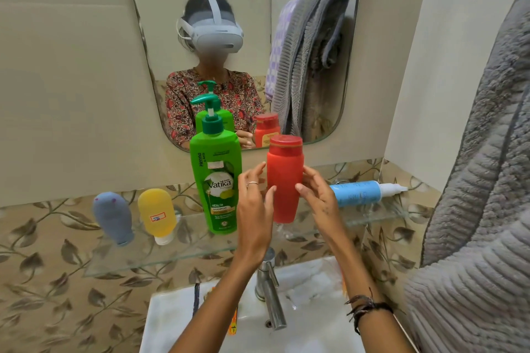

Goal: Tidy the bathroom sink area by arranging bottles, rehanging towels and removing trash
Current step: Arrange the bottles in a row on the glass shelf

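Head view of a glass shelf (372, 219) mounted above a white sink (309, 332), with the red bottle (285, 180) as the reference object. The red bottle stands upright on the shelf, cap uppermost, between the two hands. The left hand (255, 203) is spread, fingers extended and slightly curled, with its fingertips at the bottle's left side; contact cannot be confirmed. The right hand (318, 198) is likewise spread, its thumb and fingertips lying against the bottle's right side in a light hold rather than a closed grip. A ring shows on a left finger and dark thread bands (364, 308) circle the right wrist.

Immediately left of the red bottle stands a green Vatika shampoo pump bottle (216, 178), upright. Farther left, a yellow squeeze tube (157, 213) and a grey-blue squeeze tube (113, 216) rest cap-down. To the right of the red bottle a blue spray bottle (355, 193) lies on its side, white nozzle pointing away. Below the red bottle a chrome tap (269, 292) rises from the sink. Behind it, a mirror (243, 8) reflects the person and hung towels. A grey towel (481, 195) hangs at far right.
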`<state>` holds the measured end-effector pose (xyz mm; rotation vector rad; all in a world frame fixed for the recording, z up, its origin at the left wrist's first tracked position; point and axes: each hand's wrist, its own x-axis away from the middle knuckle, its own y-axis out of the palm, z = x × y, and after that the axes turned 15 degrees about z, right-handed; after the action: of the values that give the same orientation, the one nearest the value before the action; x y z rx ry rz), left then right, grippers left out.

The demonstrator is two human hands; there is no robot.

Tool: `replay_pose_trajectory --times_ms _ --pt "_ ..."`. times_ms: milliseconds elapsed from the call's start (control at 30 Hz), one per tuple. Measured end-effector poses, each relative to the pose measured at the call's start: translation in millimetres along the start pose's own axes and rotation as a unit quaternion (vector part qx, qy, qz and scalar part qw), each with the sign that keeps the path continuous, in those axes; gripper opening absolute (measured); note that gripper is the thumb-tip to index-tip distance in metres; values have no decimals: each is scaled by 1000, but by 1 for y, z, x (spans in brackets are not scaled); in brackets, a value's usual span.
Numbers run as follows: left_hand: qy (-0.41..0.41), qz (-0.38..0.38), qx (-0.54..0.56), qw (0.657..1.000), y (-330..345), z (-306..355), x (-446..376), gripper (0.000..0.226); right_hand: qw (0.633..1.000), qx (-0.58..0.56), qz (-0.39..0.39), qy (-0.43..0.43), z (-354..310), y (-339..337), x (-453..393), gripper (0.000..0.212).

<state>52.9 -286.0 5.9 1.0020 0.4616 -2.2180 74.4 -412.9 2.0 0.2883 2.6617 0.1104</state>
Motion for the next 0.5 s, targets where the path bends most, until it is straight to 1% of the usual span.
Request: replay_pose_trajectory --times_ms 67,100,167,233,267,300,333,367,433,500 --pt "15 18 -14 1000 1 2 6 45 999 0 39 -1 3 -2 4 35" --pt "30 26 -20 999 2 4 9 42 997 1 75 4 5 -5 7 33" --pt "83 17 -14 996 5 12 15 30 981 13 194 22 13 -13 10 26" --pt "150 -41 6 988 13 23 21 20 945 -6 322 66 23 -26 11 22" --pt "180 -83 10 980 20 29 23 18 926 -30 363 97 26 -33 9 25" --pt "197 -128 11 972 28 35 24 16 912 -43 388 123 28 -39 8 31" --pt "194 -172 14 966 38 41 23 16 904 -39 401 145 30 -44 7 39" --pt "173 -214 22 961 49 47 22 18 900 -25 404 163 32 -48 5 44" --pt "125 -278 28 952 74 53 17 24 895 16 406 184 34 -54 3 45" --pt "113 -326 -21 938 99 51 10 31 892 78 404 187 35 -57 2 38"
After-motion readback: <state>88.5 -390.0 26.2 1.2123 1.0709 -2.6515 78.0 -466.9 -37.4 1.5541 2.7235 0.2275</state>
